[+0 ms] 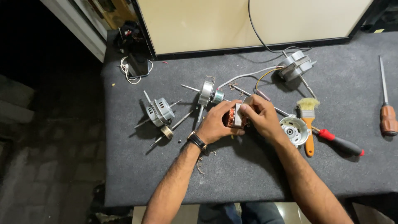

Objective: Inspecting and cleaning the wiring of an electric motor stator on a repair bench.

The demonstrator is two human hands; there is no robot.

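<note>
Both my hands meet over the middle of the grey felt table. My left hand cups a small motor stator with copper-orange windings and a silver laminated core. My right hand pinches the same stator from the right, thumb and fingers on its upper edge. A dark watch band circles my left wrist. The stator's underside is hidden by my palms.
A round metal motor end cap lies just right of my right hand, beside an orange-handled brush and a red-and-black screwdriver. Other small motors lie on the table. A wooden-handled screwdriver lies far right.
</note>
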